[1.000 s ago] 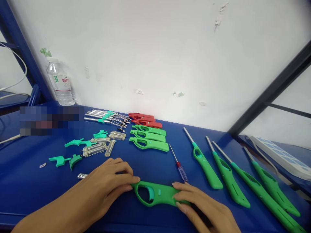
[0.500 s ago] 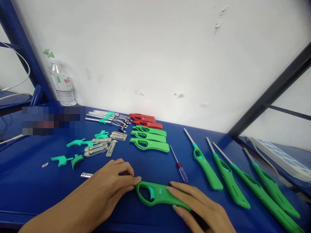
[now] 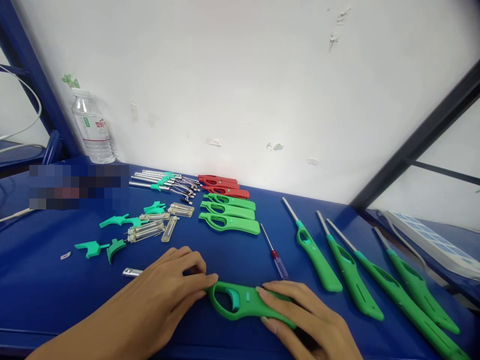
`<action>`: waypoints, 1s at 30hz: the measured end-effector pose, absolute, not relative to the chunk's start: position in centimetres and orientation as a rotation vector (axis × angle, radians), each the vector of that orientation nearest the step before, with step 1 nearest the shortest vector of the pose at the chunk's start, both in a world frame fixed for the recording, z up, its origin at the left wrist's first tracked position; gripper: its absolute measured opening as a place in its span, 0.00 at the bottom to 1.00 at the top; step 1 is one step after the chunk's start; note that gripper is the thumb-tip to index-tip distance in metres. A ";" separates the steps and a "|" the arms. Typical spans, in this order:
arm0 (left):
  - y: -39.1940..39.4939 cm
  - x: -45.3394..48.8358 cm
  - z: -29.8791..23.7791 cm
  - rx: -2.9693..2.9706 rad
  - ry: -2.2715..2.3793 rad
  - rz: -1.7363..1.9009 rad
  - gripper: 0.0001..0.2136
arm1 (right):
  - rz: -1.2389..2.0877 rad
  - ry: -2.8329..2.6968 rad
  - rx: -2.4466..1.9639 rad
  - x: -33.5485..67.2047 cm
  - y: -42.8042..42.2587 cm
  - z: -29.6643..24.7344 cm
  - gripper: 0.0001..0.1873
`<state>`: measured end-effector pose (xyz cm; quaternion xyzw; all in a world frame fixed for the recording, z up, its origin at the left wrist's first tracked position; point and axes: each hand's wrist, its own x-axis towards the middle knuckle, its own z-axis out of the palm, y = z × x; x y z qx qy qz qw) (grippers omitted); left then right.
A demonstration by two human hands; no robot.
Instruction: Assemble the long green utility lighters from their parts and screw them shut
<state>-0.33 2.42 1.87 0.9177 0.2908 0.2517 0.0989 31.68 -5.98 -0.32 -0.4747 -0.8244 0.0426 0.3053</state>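
Observation:
Low over the front of the blue table lies a green gas lighter (image 3: pixel 243 302), its teal trigger (image 3: pixel 235 300) showing inside the handle's loop. My left hand (image 3: pixel 176 285) is closed around the lighter's neck, and the metal tip (image 3: pixel 132 272) of its tube sticks out to the left beyond that hand. The rest of the tube is hidden beneath the fingers. My right hand (image 3: pixel 303 312) grips the handle's rear end between thumb and fingers. Behind the right hand rests a screwdriver (image 3: pixel 276 257) with a clear purple handle.
Assembled green lighters (image 3: pixel 320 260) lie at right. Green handle shells (image 3: pixel 232 224) and red ones (image 3: pixel 227 191) line the back middle. Metal tubes with wires (image 3: pixel 165 180), clear fuel tanks (image 3: pixel 148 231) and teal triggers (image 3: pixel 92 248) are at left. A water bottle (image 3: pixel 95 130) stands by the wall.
Both hands keep their hold on the lighter, with hardly any movement. The whole view has shifted slightly, so the table's things appear a little farther left.

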 end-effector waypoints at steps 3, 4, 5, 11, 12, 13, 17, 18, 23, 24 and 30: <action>2.0 -0.6 1.6 2.659 0.912 0.651 0.21 | 0.109 -2.162 -1.245 31.6 -6.0 -0.3 0.19; 2.0 -0.7 1.5 2.648 0.925 0.633 0.22 | 0.110 -2.158 -1.245 31.6 -6.0 -0.2 0.19; 1.9 -0.7 1.6 2.643 0.928 0.623 0.22 | 0.113 -2.154 -1.249 31.5 -6.0 -0.1 0.19; 2.1 -0.1 2.2 2.696 0.858 0.686 0.19 | 0.120 -2.147 -1.262 31.3 -5.9 0.1 0.17; 2.1 0.0 2.2 2.699 0.864 0.696 0.20 | 0.118 -2.147 -1.262 31.3 -5.9 0.1 0.17; 2.1 0.0 2.2 2.700 0.878 0.703 0.19 | 0.115 -2.142 -1.265 31.3 -5.9 0.1 0.17; 1.9 -0.6 1.5 2.720 0.914 0.671 0.18 | 0.096 -2.114 -1.272 31.3 -6.1 -0.1 0.17; 1.9 -0.8 1.3 2.729 0.911 0.661 0.17 | 0.093 -2.110 -1.275 31.3 -6.1 -0.1 0.17; 1.9 -1.0 1.2 2.758 0.882 0.643 0.17 | 0.101 -2.094 -1.310 31.2 -6.2 -0.2 0.15; 1.9 -1.0 1.3 2.761 0.885 0.644 0.17 | 0.105 -2.088 -1.318 31.2 -6.3 -0.2 0.14; 2.1 -0.7 1.4 2.776 0.908 0.669 0.16 | 0.106 -2.071 -1.314 31.2 -6.4 -0.2 0.15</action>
